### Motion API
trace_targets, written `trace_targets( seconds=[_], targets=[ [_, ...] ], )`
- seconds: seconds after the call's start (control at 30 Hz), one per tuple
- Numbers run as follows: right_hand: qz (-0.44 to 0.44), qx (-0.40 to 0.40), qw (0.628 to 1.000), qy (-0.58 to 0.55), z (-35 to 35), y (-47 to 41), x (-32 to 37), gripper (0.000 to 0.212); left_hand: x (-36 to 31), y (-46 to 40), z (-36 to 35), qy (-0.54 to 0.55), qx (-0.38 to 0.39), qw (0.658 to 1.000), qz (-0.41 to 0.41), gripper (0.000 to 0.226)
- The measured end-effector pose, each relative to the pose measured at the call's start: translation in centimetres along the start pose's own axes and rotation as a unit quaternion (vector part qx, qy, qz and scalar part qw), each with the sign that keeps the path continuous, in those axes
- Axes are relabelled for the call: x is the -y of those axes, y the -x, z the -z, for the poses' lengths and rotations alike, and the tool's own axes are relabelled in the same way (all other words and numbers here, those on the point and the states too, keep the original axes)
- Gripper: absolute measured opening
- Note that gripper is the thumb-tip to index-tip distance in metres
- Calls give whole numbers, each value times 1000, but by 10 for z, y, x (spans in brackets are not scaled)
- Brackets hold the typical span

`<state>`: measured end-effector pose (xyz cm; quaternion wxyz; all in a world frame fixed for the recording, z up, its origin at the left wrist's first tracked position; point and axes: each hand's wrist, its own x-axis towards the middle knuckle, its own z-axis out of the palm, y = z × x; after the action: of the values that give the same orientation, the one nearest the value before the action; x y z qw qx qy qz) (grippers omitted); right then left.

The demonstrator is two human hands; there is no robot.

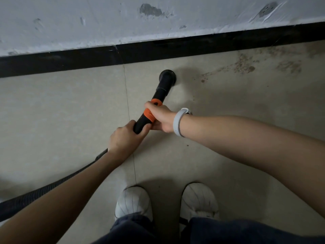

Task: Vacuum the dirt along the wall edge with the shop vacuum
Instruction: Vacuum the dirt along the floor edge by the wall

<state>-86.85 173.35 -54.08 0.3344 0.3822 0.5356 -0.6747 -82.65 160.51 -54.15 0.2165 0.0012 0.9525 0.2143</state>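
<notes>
A black vacuum wand (161,91) with orange bands slants down to the tiled floor, and its round nozzle (167,77) sits a short way in front of the black baseboard (70,62). My right hand (160,117) grips the wand at the orange collar. Just behind it, my left hand (125,138) grips the wand's rear end, where the ribbed black hose (52,184) leaves toward the lower left. Brown dirt (244,66) is scattered on the floor to the right of the nozzle, along the wall edge.
A scuffed white wall (123,20) rises above the baseboard. My two white shoes (133,203) stand on the beige tiles at the bottom, with dark trouser legs below them. A pale band is on my right wrist (177,122).
</notes>
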Motion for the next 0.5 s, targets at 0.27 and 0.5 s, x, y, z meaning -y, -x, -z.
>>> trace_targets(
  seconds=[0.27, 0.5],
  targets=[
    [-104, -40, 993, -24, 6, 30, -91, 29, 45, 57, -34, -54, 93, 988, -113, 51],
    [-113, 12, 987, -116, -9, 35, -89, 30, 63, 47, -11, -70, 89, 986, -125, 52]
  ],
)
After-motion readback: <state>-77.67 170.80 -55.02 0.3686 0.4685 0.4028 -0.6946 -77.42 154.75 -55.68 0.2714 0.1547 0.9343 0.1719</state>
